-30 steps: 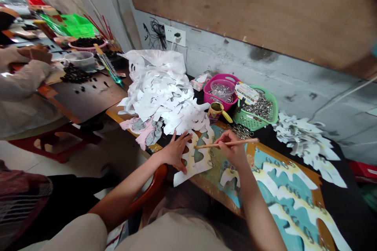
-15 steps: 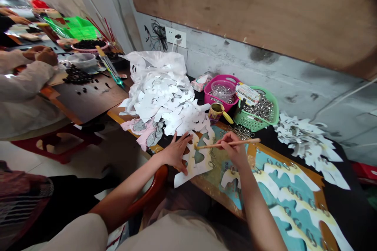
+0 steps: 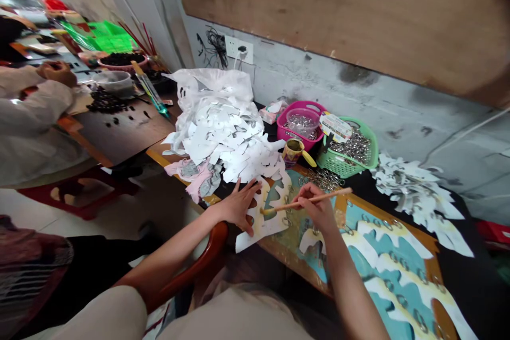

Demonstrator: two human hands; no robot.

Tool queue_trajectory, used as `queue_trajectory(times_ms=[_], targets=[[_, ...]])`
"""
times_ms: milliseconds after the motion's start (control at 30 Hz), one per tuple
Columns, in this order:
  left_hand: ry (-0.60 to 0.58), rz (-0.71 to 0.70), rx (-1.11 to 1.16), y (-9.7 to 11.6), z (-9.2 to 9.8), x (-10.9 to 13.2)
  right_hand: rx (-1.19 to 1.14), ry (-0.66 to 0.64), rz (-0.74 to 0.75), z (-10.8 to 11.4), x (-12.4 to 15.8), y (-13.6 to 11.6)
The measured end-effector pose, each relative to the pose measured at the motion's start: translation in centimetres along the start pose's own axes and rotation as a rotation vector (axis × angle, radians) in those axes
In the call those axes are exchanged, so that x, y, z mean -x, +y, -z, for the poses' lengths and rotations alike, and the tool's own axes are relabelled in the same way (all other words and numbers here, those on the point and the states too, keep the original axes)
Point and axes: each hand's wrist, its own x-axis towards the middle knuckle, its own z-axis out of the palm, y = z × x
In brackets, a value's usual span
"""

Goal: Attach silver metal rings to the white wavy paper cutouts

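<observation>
My left hand [image 3: 238, 205] lies flat, fingers spread, pressing down a white paper cutout [image 3: 268, 221] at the table's near edge. My right hand [image 3: 317, 209] is closed round a thin wooden brush [image 3: 306, 201], whose tip touches the cutout just right of my left fingers. More white cutouts with metal rings [image 3: 402, 268] lie in a row on a teal board [image 3: 373, 265] to the right. A small yellow glue cup [image 3: 292, 151] stands behind the hands.
A heap of white cutouts [image 3: 225, 138] on a plastic bag rises behind my left hand. A pink basket [image 3: 300, 125] and a green basket [image 3: 350, 149] hold metal rings. Another pile of cutouts [image 3: 416, 194] lies at right. Another person in white sleeves [image 3: 32, 111] works at the left table.
The brush tip has dropped lower and left onto the cutout. My left hand has stayed in place. The other person's hands have shifted slightly.
</observation>
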Motion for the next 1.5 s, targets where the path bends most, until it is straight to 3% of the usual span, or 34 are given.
queue_trajectory(times_ms=[133,233,367,500,600,933,1067,1167,1300,1433,1500], targets=[[0.01,0.001,-0.008,0.0,-0.1,0.0,0.018,0.071,0.039,-0.1,0.2,0.0],[0.013,-0.005,-0.007,-0.1,-0.2,0.1,0.031,0.017,0.036,-0.2,0.3,0.0],[0.023,-0.014,-0.001,-0.1,-0.3,0.1,0.059,0.087,0.064,-0.2,0.4,0.0],[0.037,-0.012,-0.002,-0.2,-0.4,0.1,0.035,0.023,0.043,-0.1,0.7,0.0],[0.035,-0.012,0.0,-0.2,-0.4,0.0,0.03,0.1,0.053,-0.1,0.8,0.1],[0.017,-0.006,0.016,-0.1,-0.3,0.1,0.038,0.051,0.041,-0.4,1.1,0.1],[0.018,-0.003,0.017,-0.2,-0.4,0.1,0.046,0.122,0.05,-0.2,1.0,0.4],[0.02,-0.009,0.018,-0.3,-0.4,0.1,0.052,0.053,0.011,-0.1,0.7,0.6],[0.008,-0.004,0.027,-0.1,-0.1,0.0,0.043,0.151,0.037,0.0,0.5,0.7],[0.004,0.01,0.04,0.3,0.1,0.2,0.068,0.059,0.027,-0.2,0.4,0.7],[0.01,0.017,0.05,0.4,0.0,0.3,0.023,0.091,0.022,-0.3,0.4,0.7]])
